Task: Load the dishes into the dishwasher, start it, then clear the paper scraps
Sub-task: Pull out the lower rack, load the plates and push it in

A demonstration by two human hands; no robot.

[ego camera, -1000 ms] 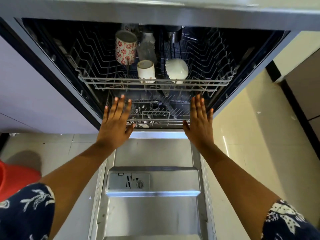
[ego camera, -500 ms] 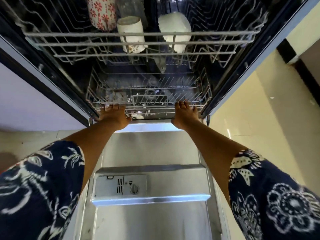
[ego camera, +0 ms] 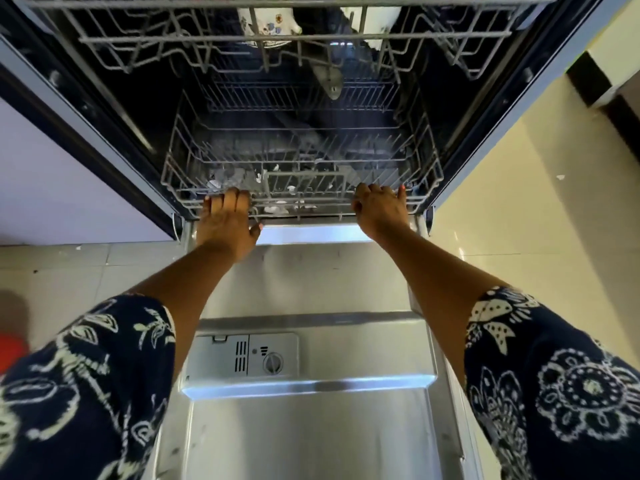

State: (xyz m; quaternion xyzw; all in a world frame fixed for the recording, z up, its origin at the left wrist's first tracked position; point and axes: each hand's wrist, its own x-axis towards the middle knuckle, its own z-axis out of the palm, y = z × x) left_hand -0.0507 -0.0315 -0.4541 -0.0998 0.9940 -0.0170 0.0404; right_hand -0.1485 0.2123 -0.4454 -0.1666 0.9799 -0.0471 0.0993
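Observation:
The dishwasher stands open with its steel door (ego camera: 311, 427) folded flat toward me. My left hand (ego camera: 227, 220) grips the front rail of the lower wire rack (ego camera: 304, 157) on its left side. My right hand (ego camera: 379, 209) curls over the same rail on the right. White paper scraps (ego camera: 277, 209) lie scattered in the front of the lower rack between my hands. The upper rack (ego camera: 277, 38) holds a flowered cup (ego camera: 266, 26) and a white dish (ego camera: 377, 15), both partly cut off at the frame's top.
A detergent dispenser (ego camera: 242, 355) sits in the inner door. Pale floor tiles (ego camera: 519, 202) lie right of the machine, a lavender cabinet front (ego camera: 52, 185) to the left. A red object (ego camera: 10, 348) shows at the left edge.
My open hands dropped from in front of the racks to the lower rack's front rail and curled round it. The view moved closer and lower into the dishwasher.

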